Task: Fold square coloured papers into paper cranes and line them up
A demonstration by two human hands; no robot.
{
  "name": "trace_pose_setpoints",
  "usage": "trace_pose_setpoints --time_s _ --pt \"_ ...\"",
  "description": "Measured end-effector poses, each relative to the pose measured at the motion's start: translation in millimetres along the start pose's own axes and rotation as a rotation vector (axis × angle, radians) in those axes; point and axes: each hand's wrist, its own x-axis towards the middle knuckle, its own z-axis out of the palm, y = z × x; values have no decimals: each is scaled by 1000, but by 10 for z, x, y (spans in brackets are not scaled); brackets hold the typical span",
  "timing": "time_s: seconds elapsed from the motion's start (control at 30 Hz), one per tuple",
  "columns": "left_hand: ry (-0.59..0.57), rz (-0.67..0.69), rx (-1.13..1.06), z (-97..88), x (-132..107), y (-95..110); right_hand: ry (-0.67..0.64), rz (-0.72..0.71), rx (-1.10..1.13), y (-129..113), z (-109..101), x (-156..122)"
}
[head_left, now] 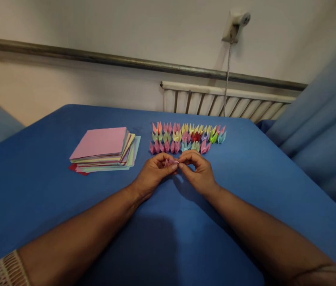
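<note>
My left hand (153, 172) and my right hand (199, 171) meet at the middle of a blue table (37, 198). Both pinch a small pink folded paper piece (172, 162) between their fingertips, just above the table. Right behind my hands lie three rows of several small folded paper pieces (187, 137) in pink, yellow, green, blue and red. To the left lies a stack of coloured paper squares (104, 149) with a pink sheet on top.
A white radiator (224, 102) stands against the wall behind the table. A metal rail (96, 57) runs along the wall. A cord hangs from a white wall fitting (235, 24). Blue fabric (325, 119) hangs at the right.
</note>
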Motion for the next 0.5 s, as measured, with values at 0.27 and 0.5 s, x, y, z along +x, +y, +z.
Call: trace_pose_setpoints --time_s 0.27,0.5 --pt "23 129 8 17 -8 26 19 -119 -63 -57 -13 -19" --pt "36 6 21 -5 -7 3 -61 -46 -26 -125 -34 -19"
